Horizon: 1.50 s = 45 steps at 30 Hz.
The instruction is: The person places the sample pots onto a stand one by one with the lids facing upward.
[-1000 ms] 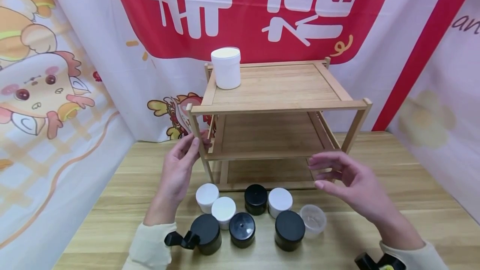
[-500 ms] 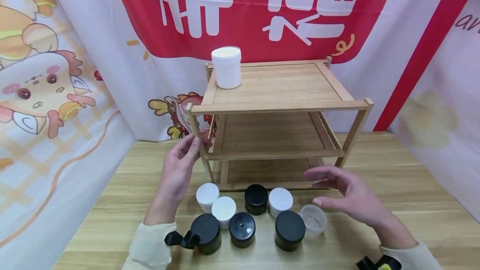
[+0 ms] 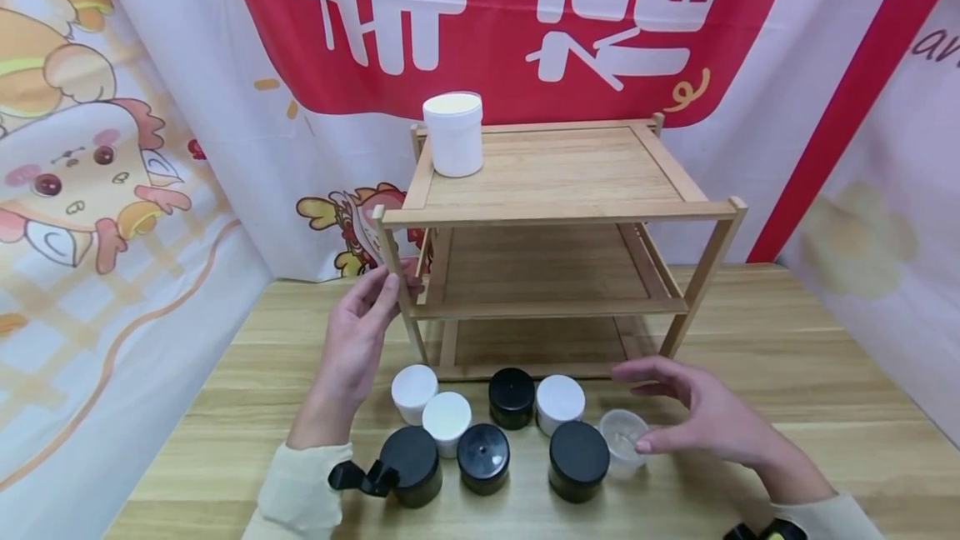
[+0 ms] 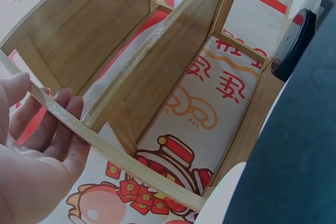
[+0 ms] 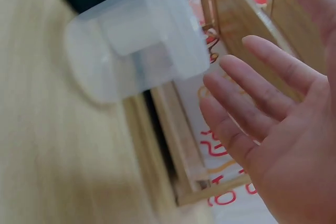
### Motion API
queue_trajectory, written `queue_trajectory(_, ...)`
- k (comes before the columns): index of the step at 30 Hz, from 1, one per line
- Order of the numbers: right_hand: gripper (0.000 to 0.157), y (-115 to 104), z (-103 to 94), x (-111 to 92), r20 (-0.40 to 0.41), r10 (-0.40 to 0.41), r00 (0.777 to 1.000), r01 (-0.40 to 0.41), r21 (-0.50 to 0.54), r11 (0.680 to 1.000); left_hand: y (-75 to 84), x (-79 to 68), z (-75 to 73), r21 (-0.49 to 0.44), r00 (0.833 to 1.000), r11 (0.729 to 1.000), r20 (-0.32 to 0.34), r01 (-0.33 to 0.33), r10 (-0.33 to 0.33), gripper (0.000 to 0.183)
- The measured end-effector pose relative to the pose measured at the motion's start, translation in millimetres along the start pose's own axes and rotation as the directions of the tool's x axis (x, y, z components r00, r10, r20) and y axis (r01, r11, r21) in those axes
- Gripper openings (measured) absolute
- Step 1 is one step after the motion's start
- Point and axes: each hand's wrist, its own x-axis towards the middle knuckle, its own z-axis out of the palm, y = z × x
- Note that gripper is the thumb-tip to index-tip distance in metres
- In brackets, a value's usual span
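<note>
My left hand (image 3: 360,323) grips the front left leg of a three-tier wooden shelf (image 3: 577,173); in the left wrist view the thumb lies on one side of the leg (image 4: 123,158) and the fingers curl behind it. Fingers spread, my right hand (image 3: 708,415) hovers at the right side of a small clear plastic jar (image 3: 619,432), its thumb tip overlapping the lid in the head view. The right wrist view shows that jar (image 5: 121,45) beyond the outstretched fingers (image 5: 247,87), with the palm holding nothing.
A white jar (image 3: 453,136) stands at the top tier's back left. In front of the shelf are several black-lidded jars (image 3: 579,452) and three white-lidded jars (image 3: 560,398), close together on the wooden table (image 3: 247,407). Printed cloth (image 3: 337,148) hangs behind.
My right hand has come down and toward me, from beside the shelf's right leg to the clear jar. My left hand stays on the shelf leg.
</note>
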Motion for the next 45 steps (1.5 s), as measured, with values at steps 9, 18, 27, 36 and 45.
queue_trajectory(9, 0.077, 17.6, 1.1, -11.7, 0.048, -0.014, 0.999, 0.012, 0.06, 0.998, 0.4, -0.4, 0.5, 0.015, 1.0, 1.0, -0.001, 0.016, -0.016, 0.047)
queue_trajectory(18, 0.086, 32.8, 1.6, -13.8, 0.112, -0.067, 0.991, 0.055, 0.105, 0.993, 1.4, -1.1, 0.0, 0.021, 1.0, 0.999, -0.006, 0.024, -0.024, 0.047)
queue_trajectory(27, 0.083, 33.9, 2.7, -17.0, 0.16, -0.03, 0.987, 0.014, 0.1, 0.995, 1.6, -1.0, 0.4, 0.02, 1.0, 1.0, -0.003, 0.012, -0.012, 0.048)
queue_trajectory(36, 0.082, 32.9, 3.7, -17.7, 0.184, -0.003, 0.983, -0.013, 0.082, 0.997, 3.1, -1.5, 1.9, 0.03, 1.0, 0.999, -0.003, 0.014, -0.014, 0.048)
queue_trajectory(45, 0.084, 30.1, 5.6, -17.9, 0.183, -0.004, 0.983, 0.001, 0.016, 1.0, 3.2, -2.6, 1.9, 0.027, 0.999, 0.999, -0.008, 0.031, -0.031, 0.04)
